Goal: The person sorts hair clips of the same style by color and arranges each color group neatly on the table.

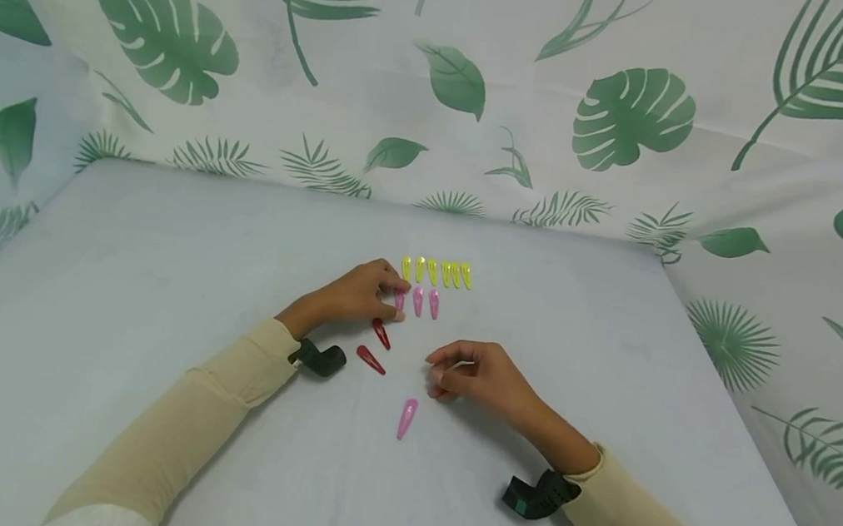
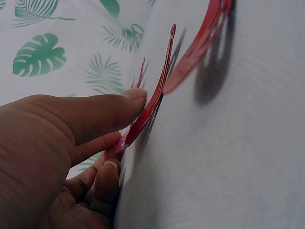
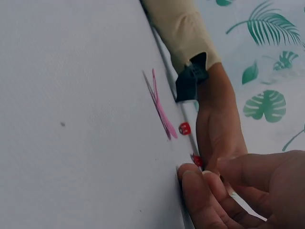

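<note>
My left hand pinches the leftmost pink hair clip of a short row on the table, with the thumb at its near end and a finger at its far end. Two more pink clips lie to its right. Close to the thumb are two red hair clips, one of them right beside it in the left wrist view. My right hand hovers low over the table, fingers loosely curled, with nothing visible in them. Another pink clip lies alone, nearer me.
Behind the pink clips runs a row of several yellow hair clips. All lie on a white-covered table. A leaf-patterned cloth hangs behind it and at the sides. Each wrist carries a dark camera.
</note>
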A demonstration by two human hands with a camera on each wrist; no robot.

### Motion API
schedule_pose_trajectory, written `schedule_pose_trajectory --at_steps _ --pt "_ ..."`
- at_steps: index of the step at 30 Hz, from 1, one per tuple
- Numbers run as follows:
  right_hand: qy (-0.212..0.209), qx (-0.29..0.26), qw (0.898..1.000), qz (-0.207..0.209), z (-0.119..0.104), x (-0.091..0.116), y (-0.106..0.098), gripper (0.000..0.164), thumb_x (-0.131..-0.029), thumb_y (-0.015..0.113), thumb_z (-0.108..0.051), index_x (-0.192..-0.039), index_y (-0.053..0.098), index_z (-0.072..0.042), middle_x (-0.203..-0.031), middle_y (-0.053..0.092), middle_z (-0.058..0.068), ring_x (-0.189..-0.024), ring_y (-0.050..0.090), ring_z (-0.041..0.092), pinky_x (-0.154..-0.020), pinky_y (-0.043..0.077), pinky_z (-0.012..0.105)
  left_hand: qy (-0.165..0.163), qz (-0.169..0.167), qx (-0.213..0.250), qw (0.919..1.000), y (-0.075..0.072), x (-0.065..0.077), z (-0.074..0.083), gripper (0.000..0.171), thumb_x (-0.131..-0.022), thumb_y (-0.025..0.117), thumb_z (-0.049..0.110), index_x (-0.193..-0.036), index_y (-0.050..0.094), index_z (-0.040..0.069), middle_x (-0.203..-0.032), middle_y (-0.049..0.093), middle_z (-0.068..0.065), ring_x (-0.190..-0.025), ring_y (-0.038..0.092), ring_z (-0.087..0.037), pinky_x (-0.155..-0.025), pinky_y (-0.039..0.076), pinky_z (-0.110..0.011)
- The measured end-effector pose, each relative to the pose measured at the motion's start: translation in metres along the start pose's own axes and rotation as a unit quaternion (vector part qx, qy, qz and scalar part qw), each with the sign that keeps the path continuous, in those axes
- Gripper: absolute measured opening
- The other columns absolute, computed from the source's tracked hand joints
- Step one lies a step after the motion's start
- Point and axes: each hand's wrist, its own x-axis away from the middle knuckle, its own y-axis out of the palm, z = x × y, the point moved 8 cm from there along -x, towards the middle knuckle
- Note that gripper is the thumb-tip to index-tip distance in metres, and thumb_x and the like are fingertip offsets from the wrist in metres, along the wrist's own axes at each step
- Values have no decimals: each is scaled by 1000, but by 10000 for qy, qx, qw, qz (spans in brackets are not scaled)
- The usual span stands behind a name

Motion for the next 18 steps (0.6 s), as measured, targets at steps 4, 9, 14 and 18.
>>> schedule_pose_trajectory --at_steps 4,9,14,18 --pt "-36 -4 9997 -260 -2 4 9 20 -91 61 -1 -108 68 3 -99 66 15 -81 70 27 -73 56 34 10 2 -12 10000 0 1 1 51 -86 76 21 -132 61 6 -121 51 -9 -101 49 -21 -89 44 -34" --pt "-259 131 9988 -400 -6 4 17 20 -90 61 1 -108 68 5 -101 66 14 -84 69 25 -75 55 30 -14 -26 -33 10000 1 1 1 51 -86 76 21 -132 61 6 -122 50 -9 -103 49 -22 -91 43 -35" --pt "-515 454 9964 -504 -10 1 24 20 -89 64 2 -109 68 3 -102 69 12 -92 67 22 -77 53 27 -22 4 -91 10000 0 1 1 51 -86 76 22 -132 61 7 -120 51 -8 -103 49 -21 -91 43 -35" --pt "-571 691 9943 -582 -12 1 28 23 -87 69 2 -109 69 1 -101 69 8 -87 64 19 -75 52 25 -10 28 -119 9999 0 1 1 51 -86 76 22 -132 61 7 -119 51 -7 -102 48 -20 -90 43 -34"
